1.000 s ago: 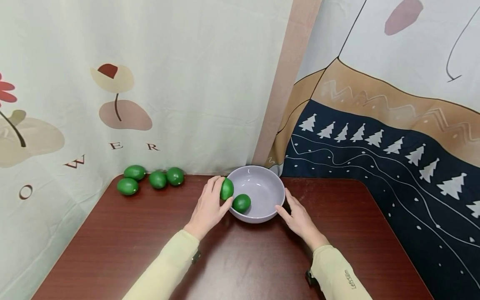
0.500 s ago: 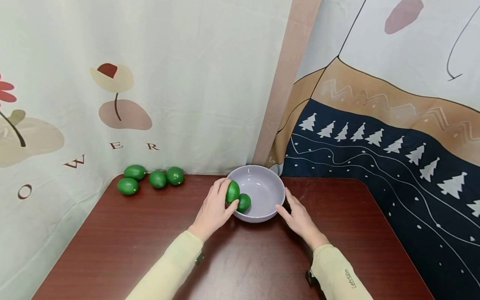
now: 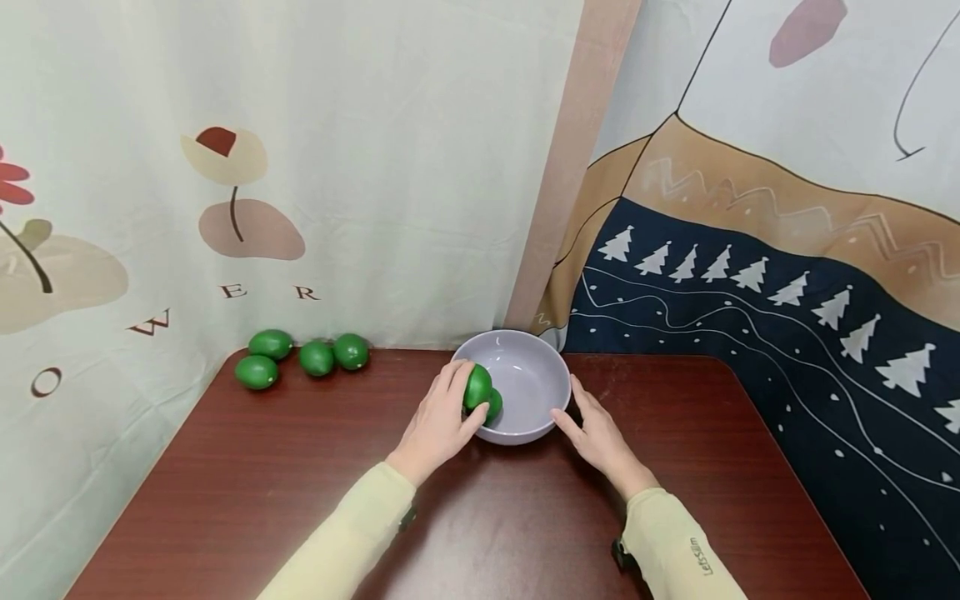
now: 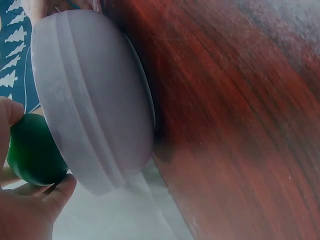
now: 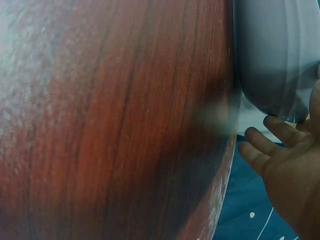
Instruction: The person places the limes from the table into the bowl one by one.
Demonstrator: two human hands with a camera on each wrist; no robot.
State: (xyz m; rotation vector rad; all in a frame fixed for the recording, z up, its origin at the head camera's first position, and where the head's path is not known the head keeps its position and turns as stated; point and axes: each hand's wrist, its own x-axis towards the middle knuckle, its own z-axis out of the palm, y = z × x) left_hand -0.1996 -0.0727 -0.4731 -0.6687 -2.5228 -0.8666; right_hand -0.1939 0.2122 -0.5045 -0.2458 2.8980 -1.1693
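Note:
My left hand (image 3: 441,423) holds a green lime (image 3: 477,385) over the left rim of a pale lilac bowl (image 3: 534,379). A second lime (image 3: 495,405) lies inside the bowl, partly hidden behind the held one. In the left wrist view, thumb and fingers are around the lime (image 4: 35,150), beside the bowl's rim. On the bowl's right side, my right hand (image 3: 603,440) holds the rim, thumb at the front edge and fingers along the outer wall. The right wrist view shows its fingertips against the bowl's side (image 5: 270,55).
Several more limes (image 3: 317,358) rest in two pairs at the far left corner of the dark red wooden table (image 3: 480,533). A pale printed curtain (image 3: 390,208) hangs behind the table. A dark blue cloth with white trees (image 3: 697,317) hangs at the right.
My left hand has moved right with the lime, from beside the bowl's left rim to farther over it, covering more of the lime inside. The right hand and bowl stay in place.

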